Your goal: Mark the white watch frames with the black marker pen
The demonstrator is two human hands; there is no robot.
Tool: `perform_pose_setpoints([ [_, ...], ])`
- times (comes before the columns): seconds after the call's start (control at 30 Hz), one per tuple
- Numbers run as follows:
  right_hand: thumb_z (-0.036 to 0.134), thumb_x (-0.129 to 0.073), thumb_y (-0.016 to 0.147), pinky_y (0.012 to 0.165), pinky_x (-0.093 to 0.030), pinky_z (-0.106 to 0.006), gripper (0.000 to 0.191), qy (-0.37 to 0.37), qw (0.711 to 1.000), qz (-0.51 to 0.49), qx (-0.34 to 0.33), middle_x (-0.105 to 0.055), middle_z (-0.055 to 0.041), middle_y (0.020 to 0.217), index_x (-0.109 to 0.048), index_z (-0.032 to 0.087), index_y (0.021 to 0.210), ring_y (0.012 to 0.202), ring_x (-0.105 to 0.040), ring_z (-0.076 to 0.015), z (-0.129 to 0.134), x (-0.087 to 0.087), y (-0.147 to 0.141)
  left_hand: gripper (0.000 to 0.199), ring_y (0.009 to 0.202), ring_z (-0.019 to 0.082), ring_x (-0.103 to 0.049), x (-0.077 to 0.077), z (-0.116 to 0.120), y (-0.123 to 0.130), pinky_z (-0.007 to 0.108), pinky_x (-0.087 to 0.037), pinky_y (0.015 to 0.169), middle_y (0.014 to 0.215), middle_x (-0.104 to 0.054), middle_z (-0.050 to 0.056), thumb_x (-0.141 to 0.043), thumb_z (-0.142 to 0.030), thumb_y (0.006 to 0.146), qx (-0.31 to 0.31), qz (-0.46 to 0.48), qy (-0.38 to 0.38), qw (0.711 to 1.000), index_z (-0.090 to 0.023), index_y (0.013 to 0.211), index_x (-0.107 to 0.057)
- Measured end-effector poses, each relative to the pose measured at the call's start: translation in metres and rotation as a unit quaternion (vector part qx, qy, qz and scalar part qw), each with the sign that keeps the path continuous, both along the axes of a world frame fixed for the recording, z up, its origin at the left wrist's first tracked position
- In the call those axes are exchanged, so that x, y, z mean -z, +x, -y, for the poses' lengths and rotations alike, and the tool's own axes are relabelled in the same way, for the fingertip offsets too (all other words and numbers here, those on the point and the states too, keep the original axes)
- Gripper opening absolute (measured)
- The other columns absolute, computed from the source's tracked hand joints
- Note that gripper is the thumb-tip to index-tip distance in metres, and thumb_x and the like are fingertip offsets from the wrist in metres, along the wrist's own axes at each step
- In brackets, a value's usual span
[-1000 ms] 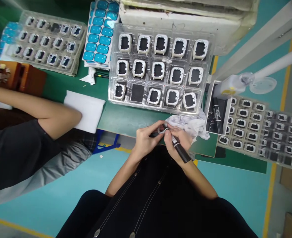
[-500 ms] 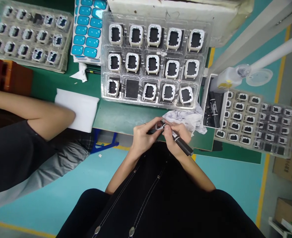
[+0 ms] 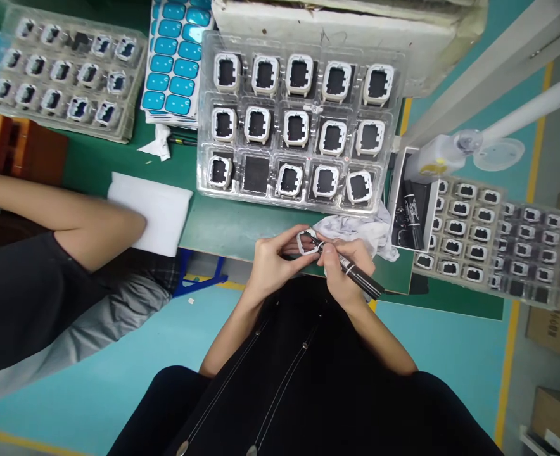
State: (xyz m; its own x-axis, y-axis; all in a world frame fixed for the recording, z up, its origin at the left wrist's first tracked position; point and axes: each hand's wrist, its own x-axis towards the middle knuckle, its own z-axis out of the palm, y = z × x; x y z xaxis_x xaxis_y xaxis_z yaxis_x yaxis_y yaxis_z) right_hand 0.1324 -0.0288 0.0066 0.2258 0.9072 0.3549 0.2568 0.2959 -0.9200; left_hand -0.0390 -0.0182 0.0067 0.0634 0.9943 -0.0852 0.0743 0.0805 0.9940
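Compared with half a second earlier, the white watch frame (image 3: 307,241) has been turned so that its open face is seen more fully, and the black marker pen (image 3: 356,277) is laid at a flatter slant. The frame is pinched at its left side by the fingers of the left hand (image 3: 273,261), just above the green bench edge (image 3: 223,231). The pen is clasped in the right hand (image 3: 344,269), its tip set against the frame's right rim. A crumpled cloth (image 3: 356,226) lies just behind, before the clear tray (image 3: 299,202) of frames.
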Motion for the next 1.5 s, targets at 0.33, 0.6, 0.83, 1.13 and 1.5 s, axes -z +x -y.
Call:
perform_pose_setpoints([
  [0.33, 0.030, -0.077, 0.112, 0.083, -0.074, -0.039, 0.016, 0.007, 0.997, -0.076, -0.017, -0.072, 0.0060, 0.068, -0.062, 0.030, 0.105, 0.099, -0.090, -0.0291, 0.002, -0.001, -0.004, 0.065, 0.101, 0.030, -0.093, -0.002, -0.002, 0.002, 0.037, -0.079, 0.095, 0.111, -0.093, 0.010, -0.105, -0.047, 0.084, -0.003, 0.000, -0.006, 1.000, -0.016, 0.136, -0.084],
  [0.6, 0.037, -0.076, 0.115, 0.072, -0.071, -0.036, 0.018, 0.021, 0.996, -0.072, 0.054, -0.072, 0.0058, 0.069, -0.061, 0.028, 0.110, 0.082, -0.087, -0.0254, 0.004, 0.000, -0.005, 0.052, 0.102, 0.024, -0.084, -0.055, 0.005, -0.029, 0.035, -0.073, 0.090, 0.118, -0.086, 0.008, -0.102, -0.040, 0.090, 0.011, -0.159, 0.161, 0.974, -0.023, 0.136, -0.085],
  [0.83, 0.036, -0.080, 0.111, 0.064, -0.067, -0.031, 0.017, 0.020, 0.996, -0.075, 0.047, -0.081, 0.0006, 0.084, -0.067, 0.026, 0.109, 0.062, -0.077, -0.0176, 0.005, 0.009, -0.005, 0.059, 0.124, 0.035, -0.064, -0.093, -0.059, -0.069, 0.055, -0.060, 0.110, 0.133, -0.067, 0.014, -0.080, -0.046, 0.107, -0.023, -0.445, 0.304, 0.842, -0.029, 0.162, -0.067],
  [1.13, 0.036, -0.083, 0.109, 0.062, -0.066, -0.031, 0.015, 0.006, 0.997, -0.049, 0.054, -0.083, -0.0015, 0.089, -0.072, 0.025, 0.110, 0.063, -0.077, -0.0183, 0.007, 0.017, -0.003, 0.037, 0.128, 0.041, -0.061, -0.090, -0.091, -0.054, 0.059, -0.053, 0.113, 0.136, -0.067, 0.018, -0.074, -0.047, 0.110, -0.013, -0.517, 0.275, 0.811, -0.026, 0.140, -0.073],
  [1.5, 0.034, -0.082, 0.109, 0.060, -0.066, -0.031, 0.013, 0.009, 0.997, -0.053, 0.050, -0.084, -0.0034, 0.094, -0.072, 0.025, 0.108, 0.063, -0.077, -0.0183, 0.006, 0.014, -0.002, 0.030, 0.109, 0.031, -0.067, -0.078, -0.115, -0.024, 0.047, -0.055, 0.100, 0.107, -0.071, 0.007, -0.089, -0.028, 0.099, -0.016, -0.411, 0.328, 0.850, -0.025, 0.099, -0.059],
])
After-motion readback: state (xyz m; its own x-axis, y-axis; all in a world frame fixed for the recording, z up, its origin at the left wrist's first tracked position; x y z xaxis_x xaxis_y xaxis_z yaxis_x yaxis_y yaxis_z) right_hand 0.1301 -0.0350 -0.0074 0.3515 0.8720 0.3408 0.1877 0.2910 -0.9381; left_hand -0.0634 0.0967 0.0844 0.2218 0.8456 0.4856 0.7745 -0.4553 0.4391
